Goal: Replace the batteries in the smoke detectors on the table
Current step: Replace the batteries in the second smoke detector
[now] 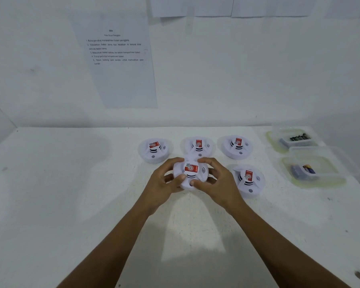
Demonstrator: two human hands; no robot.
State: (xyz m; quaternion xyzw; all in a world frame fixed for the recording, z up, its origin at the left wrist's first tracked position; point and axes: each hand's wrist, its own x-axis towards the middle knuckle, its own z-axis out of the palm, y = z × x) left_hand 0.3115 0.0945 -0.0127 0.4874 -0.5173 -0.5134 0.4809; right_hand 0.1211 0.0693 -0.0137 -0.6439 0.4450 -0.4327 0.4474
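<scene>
I hold one smoke detector [190,173] between both hands. My left hand [161,183] curls round its left rim and my right hand [218,181] round its right rim, thumbs on the near edge and fingers over the far one. It faces up, red label on top. I cannot tell whether it rests on the surface [71,183] or is lifted just off it.

Four other detectors [247,179] lie face up around it: one just to its right and three in a row beyond it. Well to its right stand two clear tubs. The far tub [279,142] holds a row of dark batteries [299,137], and the near tub [333,175] holds a few more. Which are fresh I cannot say.

I judge this to be the opening step on this unit, since the two-handed grip suits twisting the cover from its base or turning the body over to reach the battery bay. All five look closed, so I cannot tell how many are done.

The next move calls for a firm counter-twist, one hand bracing and the other turning. The shell is smooth, so slipping is the risk.
</scene>
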